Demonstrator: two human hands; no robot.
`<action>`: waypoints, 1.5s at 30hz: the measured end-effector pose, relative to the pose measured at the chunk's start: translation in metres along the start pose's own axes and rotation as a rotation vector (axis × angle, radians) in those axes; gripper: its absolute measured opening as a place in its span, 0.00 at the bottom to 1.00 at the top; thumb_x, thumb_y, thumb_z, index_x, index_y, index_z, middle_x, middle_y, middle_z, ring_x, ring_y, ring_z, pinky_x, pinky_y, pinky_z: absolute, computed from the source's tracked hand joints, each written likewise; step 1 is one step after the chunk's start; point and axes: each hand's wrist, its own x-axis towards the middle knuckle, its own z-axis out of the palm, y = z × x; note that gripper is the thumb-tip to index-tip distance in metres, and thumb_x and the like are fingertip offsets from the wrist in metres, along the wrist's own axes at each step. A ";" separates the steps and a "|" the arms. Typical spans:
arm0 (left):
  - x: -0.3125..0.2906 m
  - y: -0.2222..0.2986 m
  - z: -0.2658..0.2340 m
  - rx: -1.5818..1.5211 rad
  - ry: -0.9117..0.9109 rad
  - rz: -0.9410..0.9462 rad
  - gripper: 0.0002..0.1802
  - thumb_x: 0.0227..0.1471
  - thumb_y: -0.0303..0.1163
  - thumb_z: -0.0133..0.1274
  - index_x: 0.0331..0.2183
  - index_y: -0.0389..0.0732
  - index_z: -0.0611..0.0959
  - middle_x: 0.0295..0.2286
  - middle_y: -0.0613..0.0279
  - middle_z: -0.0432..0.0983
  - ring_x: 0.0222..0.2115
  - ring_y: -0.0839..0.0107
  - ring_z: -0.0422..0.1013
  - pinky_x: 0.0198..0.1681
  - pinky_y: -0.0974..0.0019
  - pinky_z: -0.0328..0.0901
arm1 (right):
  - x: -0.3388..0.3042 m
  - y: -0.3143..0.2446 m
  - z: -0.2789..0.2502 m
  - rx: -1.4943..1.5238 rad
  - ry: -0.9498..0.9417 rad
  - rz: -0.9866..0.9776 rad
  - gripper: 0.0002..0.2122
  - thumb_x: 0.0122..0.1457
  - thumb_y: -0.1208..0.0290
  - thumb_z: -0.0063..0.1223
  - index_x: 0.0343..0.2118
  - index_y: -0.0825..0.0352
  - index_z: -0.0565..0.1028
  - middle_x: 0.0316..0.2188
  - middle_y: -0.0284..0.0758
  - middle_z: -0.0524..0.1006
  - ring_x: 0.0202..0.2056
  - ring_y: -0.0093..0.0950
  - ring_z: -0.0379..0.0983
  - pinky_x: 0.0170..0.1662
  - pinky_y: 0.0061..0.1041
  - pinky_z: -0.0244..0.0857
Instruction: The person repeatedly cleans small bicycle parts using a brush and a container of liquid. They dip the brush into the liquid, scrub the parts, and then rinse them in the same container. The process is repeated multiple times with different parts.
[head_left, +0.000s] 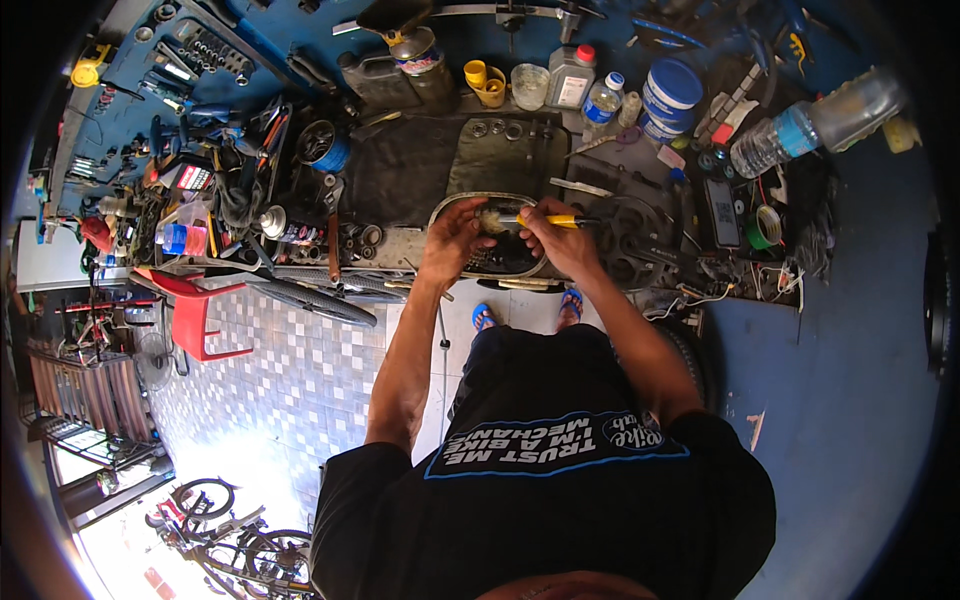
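Observation:
Over an oval basin (437,208) on the workbench, both my hands are close together. My right hand (555,243) grips a yellow-handled brush (563,220), its pale bristle end pointing left. Curled around the bristle end is my left hand (459,238); its fingers seem to pinch a small part that I cannot make out. Dark toothed parts, perhaps a bicycle cassette (487,262), lie in the basin below the hands.
Bottles, a blue-lidded tub (672,85) and a grey jug (571,78) line the back of the bench. Tools crowd the left side. A phone (721,213) and chainrings lie right. A red chair (205,315) and a bicycle wheel (318,300) are at lower left.

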 end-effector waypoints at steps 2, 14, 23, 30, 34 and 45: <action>0.001 -0.002 -0.004 0.017 0.015 -0.027 0.20 0.65 0.23 0.50 0.58 0.32 0.74 0.47 0.55 0.77 0.45 0.68 0.76 0.43 0.65 0.77 | 0.004 0.003 -0.010 -0.077 -0.007 -0.034 0.17 0.67 0.56 0.59 0.32 0.66 0.75 0.25 0.33 0.80 0.24 0.17 0.74 0.27 0.19 0.69; 0.000 0.001 -0.003 -0.070 0.010 -0.060 0.21 0.67 0.28 0.50 0.57 0.28 0.74 0.47 0.55 0.78 0.42 0.68 0.76 0.42 0.65 0.75 | -0.004 0.009 -0.010 -0.269 -0.014 -0.286 0.15 0.66 0.60 0.62 0.32 0.69 0.76 0.23 0.29 0.77 0.26 0.16 0.71 0.28 0.21 0.65; -0.002 0.008 -0.001 -0.153 0.026 -0.108 0.22 0.68 0.32 0.51 0.57 0.27 0.74 0.43 0.55 0.78 0.40 0.67 0.76 0.40 0.65 0.77 | -0.009 0.019 -0.037 -0.768 0.022 -0.472 0.10 0.61 0.66 0.66 0.33 0.68 0.77 0.25 0.35 0.79 0.29 0.22 0.76 0.35 0.26 0.69; 0.001 -0.005 -0.003 -0.123 0.099 -0.190 0.23 0.70 0.43 0.48 0.50 0.30 0.78 0.34 0.59 0.77 0.30 0.72 0.72 0.33 0.64 0.74 | -0.003 -0.009 -0.022 -0.377 -0.017 -0.259 0.12 0.61 0.62 0.65 0.33 0.67 0.78 0.26 0.34 0.81 0.29 0.22 0.78 0.33 0.24 0.69; 0.002 -0.006 -0.001 -0.052 0.127 -0.226 0.23 0.70 0.45 0.48 0.45 0.31 0.79 0.30 0.58 0.77 0.26 0.72 0.71 0.31 0.64 0.73 | -0.007 -0.019 0.002 -0.249 -0.079 -0.363 0.13 0.65 0.63 0.62 0.33 0.69 0.78 0.25 0.31 0.81 0.30 0.16 0.74 0.34 0.20 0.69; 0.002 0.002 0.007 0.047 0.180 -0.158 0.24 0.70 0.47 0.48 0.40 0.32 0.80 0.25 0.59 0.76 0.21 0.73 0.71 0.29 0.67 0.73 | 0.005 0.001 0.002 -0.457 0.077 -0.374 0.16 0.66 0.59 0.61 0.32 0.70 0.76 0.21 0.31 0.78 0.24 0.16 0.71 0.28 0.20 0.65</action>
